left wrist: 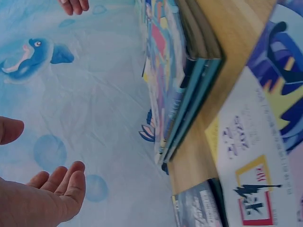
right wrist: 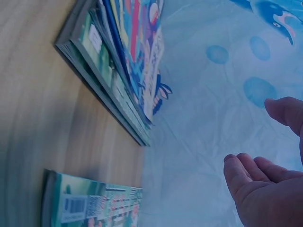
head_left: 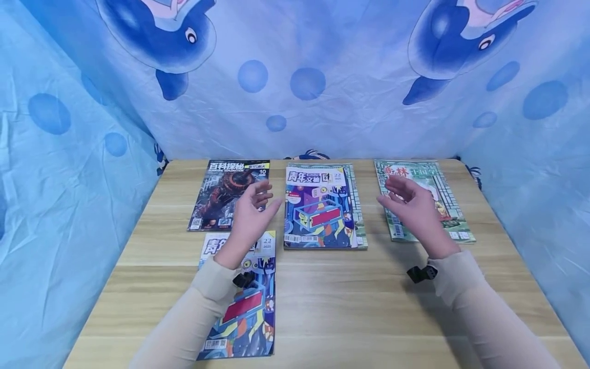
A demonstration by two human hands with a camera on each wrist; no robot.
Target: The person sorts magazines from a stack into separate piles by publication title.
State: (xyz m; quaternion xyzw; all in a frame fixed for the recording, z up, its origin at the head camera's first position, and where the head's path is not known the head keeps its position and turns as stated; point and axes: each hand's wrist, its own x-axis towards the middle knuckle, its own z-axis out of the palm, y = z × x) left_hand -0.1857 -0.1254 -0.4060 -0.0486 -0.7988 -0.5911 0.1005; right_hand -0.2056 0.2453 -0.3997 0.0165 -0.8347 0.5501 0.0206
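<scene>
My left hand (head_left: pixel 251 210) is raised over the table with its fingers relaxed and nothing in it. In the head view it overlaps the dark magazine (head_left: pixel 212 200) at the back left. Below my left wrist lies a colorful magazine (head_left: pixel 249 328) with a white title band, partly hidden by my forearm. My right hand (head_left: pixel 415 210), its palm turned inward, holds nothing and hovers over the green magazine (head_left: pixel 456 223) at the back right. Between the hands a purple magazine (head_left: pixel 322 215) lies on top of green ones (head_left: pixel 358 215) in a stack.
The wooden table (head_left: pixel 359 307) has a blue curtain (head_left: pixel 276 46) with whales and bubbles behind it and at both sides. A black wrist camera (head_left: pixel 421 274) sits on my right cuff, another (head_left: pixel 243 279) on my left.
</scene>
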